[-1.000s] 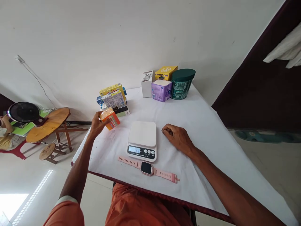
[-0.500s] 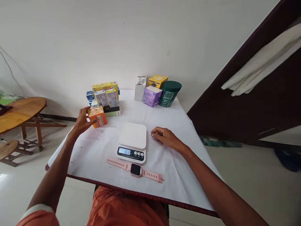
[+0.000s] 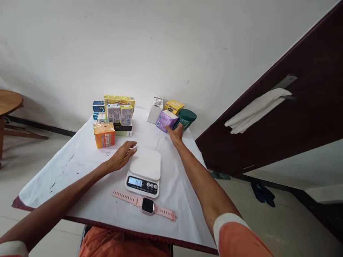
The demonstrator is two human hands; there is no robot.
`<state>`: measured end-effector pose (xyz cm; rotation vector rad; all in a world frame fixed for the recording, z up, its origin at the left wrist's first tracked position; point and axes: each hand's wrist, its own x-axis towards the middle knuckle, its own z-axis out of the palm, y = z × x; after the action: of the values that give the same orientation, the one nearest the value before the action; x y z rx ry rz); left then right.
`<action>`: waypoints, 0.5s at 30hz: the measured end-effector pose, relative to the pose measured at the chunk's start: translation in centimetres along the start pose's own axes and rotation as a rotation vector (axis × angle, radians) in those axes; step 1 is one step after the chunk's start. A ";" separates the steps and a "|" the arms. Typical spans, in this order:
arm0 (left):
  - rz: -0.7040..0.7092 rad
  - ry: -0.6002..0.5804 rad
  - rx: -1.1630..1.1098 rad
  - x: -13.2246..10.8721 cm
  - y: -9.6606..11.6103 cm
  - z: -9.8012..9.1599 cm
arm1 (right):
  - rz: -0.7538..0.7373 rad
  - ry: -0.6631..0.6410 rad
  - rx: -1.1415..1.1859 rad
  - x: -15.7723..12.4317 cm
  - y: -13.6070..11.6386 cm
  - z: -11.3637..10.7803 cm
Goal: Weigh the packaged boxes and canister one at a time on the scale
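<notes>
My left hand (image 3: 123, 156) is at the left edge of the white kitchen scale (image 3: 146, 164), its thumb and fingers apart with nothing between them. The scale's lit display reads 363, and its platform carries nothing. Reaching far forward, my right hand (image 3: 176, 135) has its thumb against or just before the purple package (image 3: 165, 120). Its other fingers are by the dark green jar (image 3: 187, 117), partly in front of it; whether they touch is unclear. A pink smartwatch (image 3: 148, 205) lies stretched out in front of the scale. An orange box (image 3: 104, 135) stands to the left.
Several medicine-type boxes, among them a yellow box (image 3: 119, 100) and a black box (image 3: 123, 126), are stacked behind the orange one. A white box (image 3: 155, 110) and a yellow "COME ON" box (image 3: 174, 106) stand near the wall. A white cloth (image 3: 257, 110) hangs on the door handle.
My left hand has let go of the orange box and moved right to the scale. My right hand has gone from beside the scale forward to the purple package and jar. The view has shifted.
</notes>
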<state>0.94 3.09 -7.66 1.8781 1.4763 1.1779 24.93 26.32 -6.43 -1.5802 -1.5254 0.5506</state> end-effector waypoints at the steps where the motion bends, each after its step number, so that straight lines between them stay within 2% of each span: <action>1: -0.030 -0.003 -0.041 0.2 -0.5 0.2 | -0.002 0.015 -0.001 0.4 -0.1 0.7; 7: -0.204 -0.081 -0.246 0.6 -1.4 1.2 | 0.028 0.122 -0.009 2.0 -0.2 3.5; 10: -0.201 -0.141 -0.243 0.5 -1.2 1.4 | 0.046 0.157 -0.009 2.7 0.0 4.0; 15: -0.188 -0.149 -0.209 0.3 -1.3 1.4 | 0.080 0.135 0.012 3.6 0.0 4.8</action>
<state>1.41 3.98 -9.27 1.6137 1.3590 1.0375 21.68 31.07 -8.11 -1.6408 -1.3616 0.4863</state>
